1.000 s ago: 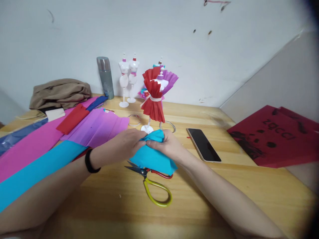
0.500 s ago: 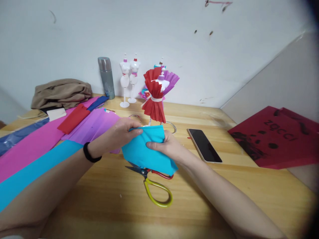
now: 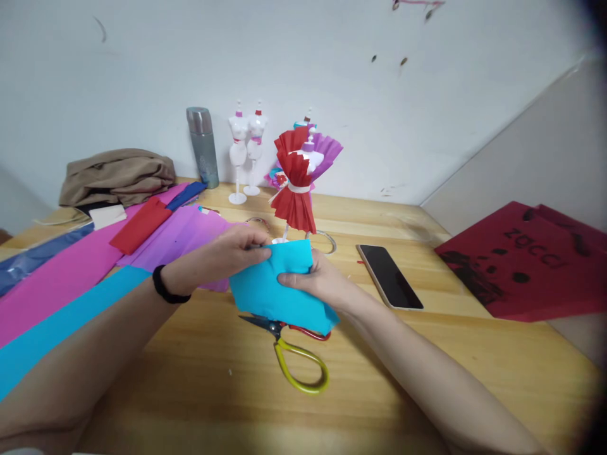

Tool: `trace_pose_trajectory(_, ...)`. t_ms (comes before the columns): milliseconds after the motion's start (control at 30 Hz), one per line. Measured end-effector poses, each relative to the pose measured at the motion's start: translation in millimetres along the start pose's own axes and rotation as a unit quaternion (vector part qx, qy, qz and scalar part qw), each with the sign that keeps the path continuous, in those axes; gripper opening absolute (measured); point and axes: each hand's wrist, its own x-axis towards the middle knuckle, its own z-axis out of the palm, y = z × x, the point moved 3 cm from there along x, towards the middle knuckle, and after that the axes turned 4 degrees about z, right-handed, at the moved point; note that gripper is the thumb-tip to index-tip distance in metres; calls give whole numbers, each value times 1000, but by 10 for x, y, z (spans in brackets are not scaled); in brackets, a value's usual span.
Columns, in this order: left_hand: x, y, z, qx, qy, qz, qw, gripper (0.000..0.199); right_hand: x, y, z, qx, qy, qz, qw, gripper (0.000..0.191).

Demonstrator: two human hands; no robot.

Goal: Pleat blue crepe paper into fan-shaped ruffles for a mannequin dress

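A piece of bright blue crepe paper (image 3: 275,291) is held up between my two hands over the table. My left hand (image 3: 244,246) pinches its upper left edge between thumb and fingers. On the right side, my right hand (image 3: 315,275) grips it with the thumb on the front face and the fingers hidden behind. Just under the paper lie scissors (image 3: 301,370) with one yellow and one red handle, blades apart, partly covered. Behind the paper stands a small white dress form (image 3: 310,161) wearing a pleated red paper dress (image 3: 296,212).
Purple, pink and blue paper sheets (image 3: 61,278) spread at left beside a brown cloth (image 3: 116,177). A steel flask (image 3: 203,148) and two bare dress forms (image 3: 238,155) stand along the wall. At right are a phone (image 3: 389,277) and a red paper bag (image 3: 516,265).
My left hand has shifted slightly left along the paper's top edge, and the paper looks flatter with fewer creases. My right hand keeps its grip in nearly the same place.
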Motion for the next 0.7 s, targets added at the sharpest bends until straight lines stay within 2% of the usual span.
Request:
trace_pose_trajectory(100, -1, -25, 2, -43, -21, -31, 998, 22, -1, -7, -2, -1, -2, 3, 1000, 21)
trace_pose_trajectory(233, -1, -58, 1, -75, -22, -49, 996, 20, 4, -26, 8, -13, -11, 1, 1000, 19)
trace_pose_trajectory(500, 12, -86, 19, -44, -29, -50, 997, 22, -5, -36, 42, -34, 0, -7, 999, 20)
trace_pose_trajectory(567, 13, -66, 16, -15, -14, -32, 999, 21, -2, -31, 40, -37, 4, -8, 999, 19)
trace_pose_trajectory(700, 4, -23, 15, 111, 62, 28, 992, 17, 7, -28, 41, -33, 6, -7, 999, 17)
